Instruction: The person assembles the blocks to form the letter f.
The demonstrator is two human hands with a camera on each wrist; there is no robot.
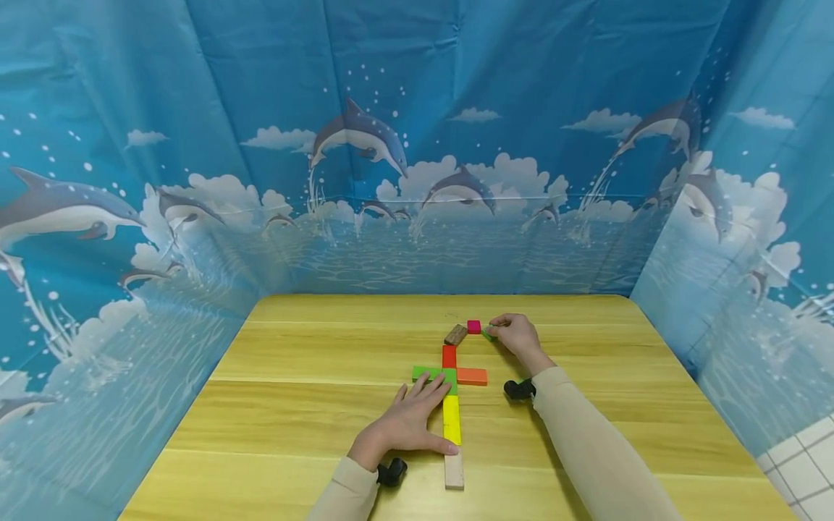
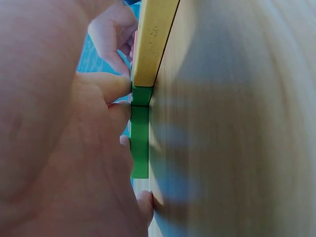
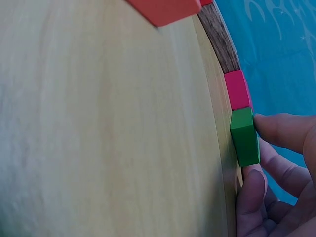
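My right hand (image 1: 517,336) pinches a small green block (image 3: 244,137) at the far end of a row of wooden blocks. In the right wrist view this block's end meets a magenta block (image 3: 238,90), with a brown bark-like block (image 3: 218,37) beyond. My left hand (image 1: 405,425) lies with spread fingers over the row. Its fingertips rest on the green blocks (image 1: 420,373) at the crossing, and its thumb touches the row where a yellow block (image 1: 451,418) meets a plain wood block (image 1: 454,474). A red block (image 1: 449,356) and an orange block (image 1: 472,376) adjoin the crossing.
The blocks lie on a yellow wood-grain table (image 1: 293,405). A blue dolphin-print curtain (image 1: 404,253) hangs behind the table and along both sides. Black wrist devices (image 1: 519,390) sit at both cuffs. White floor tiles (image 1: 804,463) show at the lower right.
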